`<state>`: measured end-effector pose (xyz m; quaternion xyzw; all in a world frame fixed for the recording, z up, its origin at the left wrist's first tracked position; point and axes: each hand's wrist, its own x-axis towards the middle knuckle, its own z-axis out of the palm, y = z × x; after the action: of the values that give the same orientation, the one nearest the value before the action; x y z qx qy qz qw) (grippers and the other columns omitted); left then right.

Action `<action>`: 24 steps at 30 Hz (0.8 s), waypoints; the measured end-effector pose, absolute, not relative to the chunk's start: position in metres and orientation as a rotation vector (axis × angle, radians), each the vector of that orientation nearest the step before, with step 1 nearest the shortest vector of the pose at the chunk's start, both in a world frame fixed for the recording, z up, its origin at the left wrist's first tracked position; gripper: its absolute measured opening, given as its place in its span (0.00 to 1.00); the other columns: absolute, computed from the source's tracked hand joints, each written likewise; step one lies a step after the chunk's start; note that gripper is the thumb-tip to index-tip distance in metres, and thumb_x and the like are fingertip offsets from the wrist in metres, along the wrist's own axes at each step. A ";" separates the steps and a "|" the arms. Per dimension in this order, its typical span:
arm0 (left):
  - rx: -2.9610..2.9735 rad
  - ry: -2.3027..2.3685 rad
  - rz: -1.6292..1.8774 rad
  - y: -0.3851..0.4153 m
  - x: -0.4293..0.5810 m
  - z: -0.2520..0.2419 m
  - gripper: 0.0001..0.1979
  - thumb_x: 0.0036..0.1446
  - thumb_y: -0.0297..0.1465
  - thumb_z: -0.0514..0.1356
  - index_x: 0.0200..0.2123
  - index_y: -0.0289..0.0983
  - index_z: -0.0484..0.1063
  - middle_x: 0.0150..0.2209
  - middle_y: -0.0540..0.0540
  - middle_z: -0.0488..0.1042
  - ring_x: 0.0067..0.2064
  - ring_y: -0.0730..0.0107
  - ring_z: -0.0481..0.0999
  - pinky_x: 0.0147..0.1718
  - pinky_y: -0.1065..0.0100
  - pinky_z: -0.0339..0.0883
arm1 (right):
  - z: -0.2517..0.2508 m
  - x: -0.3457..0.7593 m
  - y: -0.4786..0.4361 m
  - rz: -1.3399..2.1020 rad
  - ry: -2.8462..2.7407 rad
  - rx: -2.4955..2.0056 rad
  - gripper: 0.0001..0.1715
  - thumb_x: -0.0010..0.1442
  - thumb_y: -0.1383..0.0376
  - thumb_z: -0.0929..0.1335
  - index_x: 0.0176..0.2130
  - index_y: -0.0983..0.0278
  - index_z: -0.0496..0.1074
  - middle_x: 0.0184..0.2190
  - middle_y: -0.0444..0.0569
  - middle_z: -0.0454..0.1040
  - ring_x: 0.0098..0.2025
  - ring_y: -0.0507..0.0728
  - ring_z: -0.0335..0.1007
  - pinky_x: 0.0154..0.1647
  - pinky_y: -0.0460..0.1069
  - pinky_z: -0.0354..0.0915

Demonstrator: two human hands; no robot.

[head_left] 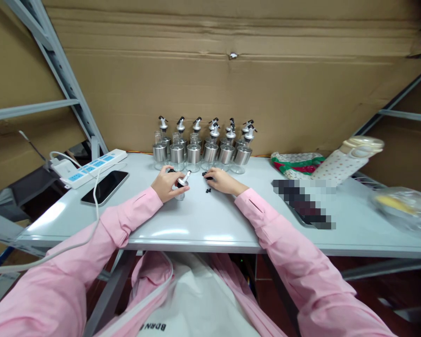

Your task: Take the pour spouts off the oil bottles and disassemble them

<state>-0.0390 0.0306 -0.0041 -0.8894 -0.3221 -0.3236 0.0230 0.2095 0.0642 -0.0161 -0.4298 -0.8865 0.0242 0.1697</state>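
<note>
The table [196, 223] carries, at left, a power strip [97, 167] and a phone [108, 185], with a white cable [97, 213] crossing the phone. At right, a spotted bottle [338, 164] adjoins a patterned bundle [294, 164]. Cardboard [231, 86] forms the backdrop.

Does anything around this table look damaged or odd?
Yes: the cardboard behind the bottles has a small ragged tear near the top middle, with a pale patch showing in it. Also, three front-row bottles on the left have bare necks, while the other standing ones wear pourer tops. I see no spill.
</note>
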 end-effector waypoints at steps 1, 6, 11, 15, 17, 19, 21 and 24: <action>-2.761 -1.000 -1.000 0.031 -0.039 -0.005 0.21 0.56 0.49 0.47 0.35 0.37 0.67 0.28 0.49 0.74 0.29 0.68 0.71 0.52 0.55 0.52 | -0.015 0.209 0.063 0.072 -2.518 -1.221 0.15 0.55 0.70 0.63 0.42 0.69 0.73 0.42 0.57 0.71 0.44 0.58 0.67 0.50 0.52 0.61; -2.786 -1.027 -1.000 0.035 -0.041 -0.007 0.23 0.57 0.50 0.45 0.35 0.36 0.66 0.26 0.49 0.73 0.29 0.68 0.69 0.52 0.55 0.52 | 0.001 0.202 0.049 -0.012 -2.371 -1.096 0.24 0.62 0.62 0.59 0.55 0.68 0.61 0.45 0.57 0.69 0.46 0.58 0.66 0.49 0.54 0.62; -2.844 -0.911 -0.963 0.034 -0.040 -0.009 0.26 0.57 0.51 0.41 0.34 0.37 0.66 0.26 0.48 0.72 0.30 0.66 0.67 0.52 0.56 0.53 | 0.022 0.189 0.027 -0.293 -2.327 -0.884 0.25 0.63 0.58 0.58 0.57 0.63 0.58 0.49 0.56 0.67 0.50 0.59 0.64 0.47 0.53 0.61; -2.860 -0.771 -0.982 0.034 -0.039 -0.011 0.30 0.57 0.54 0.37 0.34 0.37 0.66 0.29 0.46 0.72 0.32 0.65 0.68 0.51 0.56 0.53 | 0.020 0.181 0.019 -0.469 -2.369 -0.762 0.18 0.64 0.61 0.57 0.50 0.61 0.67 0.44 0.53 0.71 0.44 0.56 0.66 0.43 0.50 0.60; -2.866 -0.774 -0.971 0.035 -0.039 -0.011 0.31 0.57 0.54 0.36 0.34 0.36 0.67 0.30 0.45 0.73 0.33 0.65 0.68 0.51 0.55 0.53 | 0.017 0.179 0.018 -0.502 -2.372 -0.724 0.17 0.65 0.63 0.56 0.47 0.61 0.68 0.42 0.52 0.72 0.42 0.54 0.66 0.41 0.49 0.59; -2.872 -0.810 -0.937 0.035 -0.039 -0.011 0.31 0.56 0.54 0.37 0.35 0.36 0.68 0.31 0.44 0.73 0.34 0.64 0.68 0.51 0.55 0.54 | 0.017 0.177 0.017 -0.497 -2.371 -0.709 0.16 0.65 0.64 0.55 0.44 0.61 0.69 0.40 0.51 0.72 0.40 0.54 0.65 0.40 0.49 0.58; -2.881 -0.840 -0.888 0.035 -0.039 -0.011 0.31 0.55 0.55 0.39 0.36 0.36 0.68 0.33 0.44 0.73 0.36 0.63 0.68 0.52 0.55 0.54 | 0.018 0.176 0.015 -0.485 -2.369 -0.707 0.16 0.65 0.65 0.55 0.42 0.62 0.69 0.38 0.51 0.72 0.38 0.53 0.65 0.38 0.48 0.58; -2.886 -0.873 -0.834 0.035 -0.038 -0.010 0.30 0.54 0.55 0.43 0.39 0.35 0.67 0.35 0.43 0.73 0.38 0.62 0.68 0.52 0.55 0.54 | 0.021 0.175 0.013 -0.477 -2.377 -0.682 0.17 0.65 0.65 0.54 0.41 0.63 0.68 0.34 0.51 0.70 0.35 0.53 0.63 0.35 0.47 0.57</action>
<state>-0.0381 0.0348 -0.0095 -0.9225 -0.2792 -0.2664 0.0066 0.1749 0.0131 0.0215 -0.2577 -0.8985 -0.1801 0.3064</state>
